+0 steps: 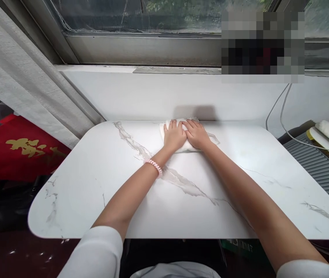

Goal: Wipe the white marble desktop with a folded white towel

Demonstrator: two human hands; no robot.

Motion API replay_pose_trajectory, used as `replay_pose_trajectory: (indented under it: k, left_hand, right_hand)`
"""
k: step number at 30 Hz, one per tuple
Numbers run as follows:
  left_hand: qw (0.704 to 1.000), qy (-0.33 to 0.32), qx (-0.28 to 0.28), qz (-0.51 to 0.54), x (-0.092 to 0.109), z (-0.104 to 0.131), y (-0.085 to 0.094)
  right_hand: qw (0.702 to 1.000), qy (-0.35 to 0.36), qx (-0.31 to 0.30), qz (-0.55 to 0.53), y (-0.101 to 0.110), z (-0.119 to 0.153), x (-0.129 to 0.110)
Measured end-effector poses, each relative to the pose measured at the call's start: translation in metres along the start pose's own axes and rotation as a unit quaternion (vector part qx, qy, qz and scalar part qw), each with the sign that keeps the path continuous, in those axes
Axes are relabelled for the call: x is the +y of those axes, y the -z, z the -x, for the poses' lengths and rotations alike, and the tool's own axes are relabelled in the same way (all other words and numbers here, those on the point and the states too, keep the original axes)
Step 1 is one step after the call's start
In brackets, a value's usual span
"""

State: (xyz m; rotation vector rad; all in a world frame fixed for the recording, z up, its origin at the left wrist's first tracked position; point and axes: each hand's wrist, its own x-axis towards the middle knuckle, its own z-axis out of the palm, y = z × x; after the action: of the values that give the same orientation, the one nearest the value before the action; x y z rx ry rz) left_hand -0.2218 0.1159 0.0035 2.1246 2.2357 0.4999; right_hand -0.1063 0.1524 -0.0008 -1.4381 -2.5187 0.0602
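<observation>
Your left hand (175,136) and right hand (196,135) are pressing, fingers extended, on the white cloth (186,147) lying at the far edge of the table (80,189), probably so they are sharing the load.

Left: pale curtain (28,73), red item (33,148) (gold characters on it) beside it. Ahead: window (138,17), greenery (164,5) outside, white wall (123,94) beneath. Right: thin cables (281,114), grey ridged panel (312,156).
</observation>
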Motion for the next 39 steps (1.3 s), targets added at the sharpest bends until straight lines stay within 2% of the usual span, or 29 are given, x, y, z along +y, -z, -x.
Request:
replay_pose_trajectory:
  k: [3,6,16,19,22,25,28,31,35,39]
  left_hand:
    - [1.000,-0.011,-0.009,0.002,0.009,0.021,0.003]
    - [1.000,-0.018,-0.015,0.009,0.019,0.052,0.008]
    - [0.991,-0.104,-0.075,0.048,0.043,0.170,0.027]
    - [0.984,-0.116,-0.113,0.080,0.052,0.191,0.034]
    - [0.977,-0.116,-0.142,0.110,0.058,0.201,0.038]
    - [0.972,-0.112,-0.159,0.130,0.062,0.197,0.037]
    - [0.970,-0.114,-0.165,0.138,0.066,0.176,0.031]
    - [0.970,-0.116,-0.170,0.131,0.070,0.136,0.021]
    - [0.974,-0.134,-0.151,0.106,0.074,0.068,0.005]
    - [0.979,-0.135,-0.127,0.083,0.079,0.013,-0.009]
  right_hand:
    - [1.000,-0.002,-0.006,-0.003,0.005,0.025,-0.002]
    - [1.000,0.006,-0.005,-0.006,0.011,0.059,-0.006]
    - [1.000,-0.013,0.010,0.017,0.027,0.200,-0.036]
    - [1.000,0.003,0.018,0.015,0.033,0.231,-0.036]
    - [1.000,0.018,0.018,0.007,0.037,0.246,-0.030]
    - [1.000,0.014,0.003,-0.007,0.040,0.244,-0.018]
    - [1.000,-0.003,-0.020,-0.020,0.042,0.224,-0.002]
    - [0.998,-0.033,-0.044,-0.012,0.043,0.189,0.016]
    - [0.996,-0.071,-0.048,-0.006,0.038,0.127,0.048]
    - [0.998,-0.046,-0.022,-0.036,0.031,0.074,0.085]
